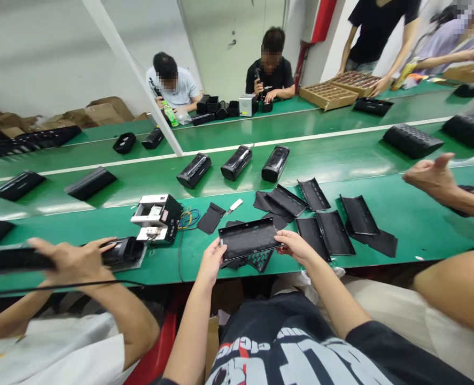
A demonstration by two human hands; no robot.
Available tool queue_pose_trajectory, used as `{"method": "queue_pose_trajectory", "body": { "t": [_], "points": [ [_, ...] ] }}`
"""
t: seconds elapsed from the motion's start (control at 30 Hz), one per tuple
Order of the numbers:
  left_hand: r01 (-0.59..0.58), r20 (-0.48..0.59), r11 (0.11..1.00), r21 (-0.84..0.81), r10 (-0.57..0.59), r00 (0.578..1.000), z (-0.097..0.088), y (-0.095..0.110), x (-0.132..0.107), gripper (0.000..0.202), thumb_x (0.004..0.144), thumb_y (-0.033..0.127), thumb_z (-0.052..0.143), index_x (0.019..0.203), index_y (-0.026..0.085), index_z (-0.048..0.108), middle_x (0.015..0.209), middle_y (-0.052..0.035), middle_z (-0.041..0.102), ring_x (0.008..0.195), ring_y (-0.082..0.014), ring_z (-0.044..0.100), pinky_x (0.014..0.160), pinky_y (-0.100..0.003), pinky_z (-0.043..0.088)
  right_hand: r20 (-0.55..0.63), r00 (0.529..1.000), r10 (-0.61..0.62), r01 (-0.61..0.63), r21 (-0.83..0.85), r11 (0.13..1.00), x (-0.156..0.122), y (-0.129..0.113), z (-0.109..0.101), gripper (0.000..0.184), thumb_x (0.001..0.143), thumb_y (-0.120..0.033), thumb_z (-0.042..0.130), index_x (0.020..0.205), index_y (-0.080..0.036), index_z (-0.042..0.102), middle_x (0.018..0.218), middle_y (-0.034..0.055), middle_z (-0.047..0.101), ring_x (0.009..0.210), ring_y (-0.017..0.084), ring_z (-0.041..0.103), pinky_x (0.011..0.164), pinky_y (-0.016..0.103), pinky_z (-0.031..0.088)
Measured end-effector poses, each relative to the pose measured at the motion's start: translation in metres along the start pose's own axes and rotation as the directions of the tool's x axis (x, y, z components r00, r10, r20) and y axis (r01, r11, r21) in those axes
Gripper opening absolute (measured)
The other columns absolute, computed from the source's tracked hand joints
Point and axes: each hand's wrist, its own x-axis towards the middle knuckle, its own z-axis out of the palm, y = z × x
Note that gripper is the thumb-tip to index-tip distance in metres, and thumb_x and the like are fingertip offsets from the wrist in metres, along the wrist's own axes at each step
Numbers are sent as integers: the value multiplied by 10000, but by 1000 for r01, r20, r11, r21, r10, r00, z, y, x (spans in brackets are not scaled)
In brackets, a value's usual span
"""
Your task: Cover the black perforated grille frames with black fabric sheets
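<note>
Black grille panel point(248, 238) is pinched at its ends by left hand point(211, 260) and right hand point(295, 245) above the green bench point(401, 214).

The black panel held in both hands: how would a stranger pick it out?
Find the long green workbench; at its near edge lies a scatter of loose panels. The black panel is the one lifted off the bench, gripped at its ends by the left hand and right hand.

**Tally at My Spot on the Belt**

I held one black panel point(248, 239) between my left hand point(212, 262) and right hand point(295, 246). Five loose panels point(359, 214) lay at one o'clock. Three speaker shells point(237, 162) sat at twelve. Two cardboard trays point(327, 95) stood beyond.
</note>
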Motion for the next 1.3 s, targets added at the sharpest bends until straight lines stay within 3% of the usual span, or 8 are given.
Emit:
{"method": "queue_pose_trajectory", "body": {
  "t": [0.13,0.43,0.67,0.87,1.3],
  "points": [
    [60,-92,998,8,-59,994,4,4,2,488,619,209,629,1094,153,528,959,-72,640,894,-178,583,786,-278,445,-31,999,-17,17,18,1000,1,-4,2,255,559,-340,633,631,-180,448,452,-58,505,375,71,463,426,214,394],
    [51,-69,999,-2,-51,996,14,15,6,415,613,177,633,1023,189,572,929,-41,652,914,-177,580,783,-260,459,-41,995,-91,94,79,992,6,-10,4,280,560,-381,606,636,-171,438,425,-52,508,367,75,460,411,197,330],
    [-20,54,1000,-11,20,998,25,26,-1,480,599,309,646,1054,183,559,905,-73,655,912,-216,577,771,-325,461,-9,987,-161,161,103,982,-7,-26,-3,299,576,-422,620,635,-169,471,458,-41,526,395,79,486,415,195,338],
    [-62,126,998,-13,63,990,25,24,1,551,578,341,659,1089,173,537,921,-83,650,940,-221,562,809,-336,440,6,988,-154,153,80,985,-6,-29,-7,286,547,-369,665,640,-164,489,478,-40,529,398,82,491,408,198,343],
    [-93,202,995,-25,97,975,19,21,3,591,598,201,632,1165,161,470,1093,-98,574,1024,-213,511,867,-312,405,-22,985,-173,173,13,985,-6,-35,-10,274,574,-382,649,649,-156,512,494,-33,540,404,93,514,404,198,362]
  ]
}}
